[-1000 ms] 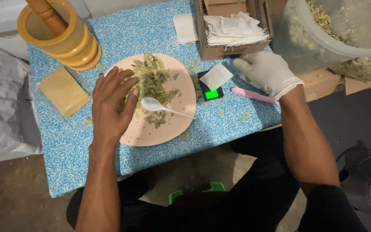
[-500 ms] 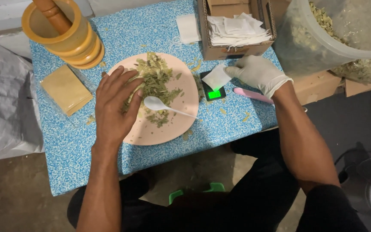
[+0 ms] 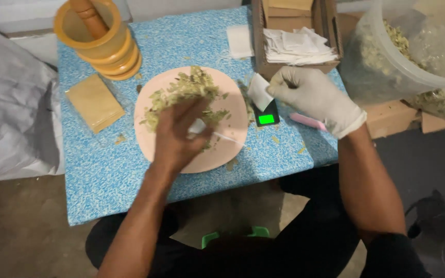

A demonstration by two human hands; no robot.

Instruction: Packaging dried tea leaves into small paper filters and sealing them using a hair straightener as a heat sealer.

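Head view: the bare left hand point(image 3: 178, 136) has lifted off the pink plate point(image 3: 153, 146) at the bench's middle and now closes on the white spoon point(image 3: 217, 135) lying among the dried leaves point(image 3: 181, 92), blurred with motion; its grip looks narrow around the spoon's bowl. The gloved right hand point(image 3: 310, 95) still pinches a small white sachet point(image 3: 259, 91) above the pocket scale point(image 3: 266, 116) near the bench's right edge.

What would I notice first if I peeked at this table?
Probably the pink plate in the middle of the blue table, heaped with dried green leaves under the bare left hand. To its right, the gloved right hand holds a small white bag above a glowing green scale.
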